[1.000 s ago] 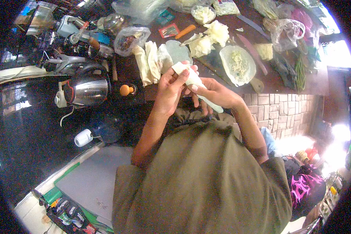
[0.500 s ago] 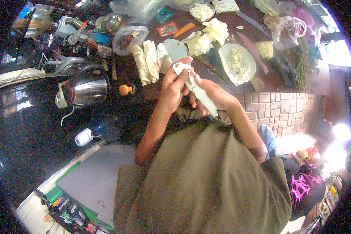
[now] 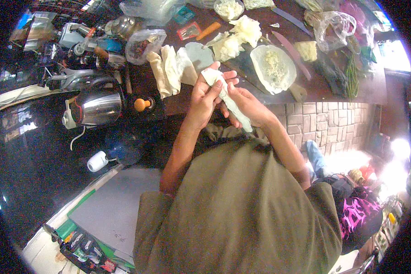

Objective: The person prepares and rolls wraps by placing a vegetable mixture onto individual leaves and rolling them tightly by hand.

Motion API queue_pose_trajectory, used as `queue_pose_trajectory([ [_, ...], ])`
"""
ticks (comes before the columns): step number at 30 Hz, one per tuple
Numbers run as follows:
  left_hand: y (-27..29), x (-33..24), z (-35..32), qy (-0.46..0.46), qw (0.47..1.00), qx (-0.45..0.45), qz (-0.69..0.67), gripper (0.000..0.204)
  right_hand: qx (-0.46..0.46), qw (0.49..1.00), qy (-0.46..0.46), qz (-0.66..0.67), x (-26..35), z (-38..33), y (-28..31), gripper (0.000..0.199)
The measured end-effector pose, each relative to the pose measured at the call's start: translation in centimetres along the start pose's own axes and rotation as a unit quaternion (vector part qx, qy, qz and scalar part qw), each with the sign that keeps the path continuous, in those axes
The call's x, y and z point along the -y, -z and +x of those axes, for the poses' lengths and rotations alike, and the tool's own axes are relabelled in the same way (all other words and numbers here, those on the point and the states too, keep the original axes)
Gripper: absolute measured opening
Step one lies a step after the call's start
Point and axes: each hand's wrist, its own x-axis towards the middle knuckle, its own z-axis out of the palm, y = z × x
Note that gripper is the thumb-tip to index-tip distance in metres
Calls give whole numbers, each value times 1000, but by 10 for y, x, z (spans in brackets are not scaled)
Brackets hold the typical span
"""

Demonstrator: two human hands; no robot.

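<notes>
Both hands are raised in front of my chest at the table's near edge, with a long white rolled wrapper point(image 3: 233, 107) slanting between them. My left hand point(image 3: 204, 93) grips its upper end, thumb pressed on top. My right hand point(image 3: 249, 105) holds it along the middle, thumb on the near side and fingers underneath. The roll's lower end sticks out past my right palm. Beyond my left hand several finished rolls point(image 3: 168, 68) lie side by side, next to a round pale sheet point(image 3: 199, 55). A whitish sheet with chopped filling point(image 3: 276, 66) lies to the right, on a dark board.
Crumpled pale leaf-like pieces point(image 3: 236, 39), an orange-handled tool point(image 3: 208, 30) and a bowl of white shreds point(image 3: 229, 8) stand farther back. Two knives, one with a pinkish blade point(image 3: 291, 48), lie at the right near plastic bags point(image 3: 332, 28). A steel kettle point(image 3: 100, 107) sits at left.
The roll's upper end has spread into a wider flap over my left fingers, and the fingers near it have stretched out. The whole view has shifted slightly.
</notes>
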Motion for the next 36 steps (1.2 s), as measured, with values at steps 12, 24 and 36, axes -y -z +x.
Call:
queue_pose_trajectory([
  [12, 6, 14, 9, -14, 999, 6, 34, 52, -80, 990, 51, -105, -10, 0, -3, 43],
  [24, 134, 20, 54, -178, 654, -329, 657, 47, -158, 974, 46, -156, -12, -18, 21, 45],
  [36, 148, 5, 75, -61, 721, -286, 629, 41, -163, 973, 52, -154, -1, -23, 36, 43],
])
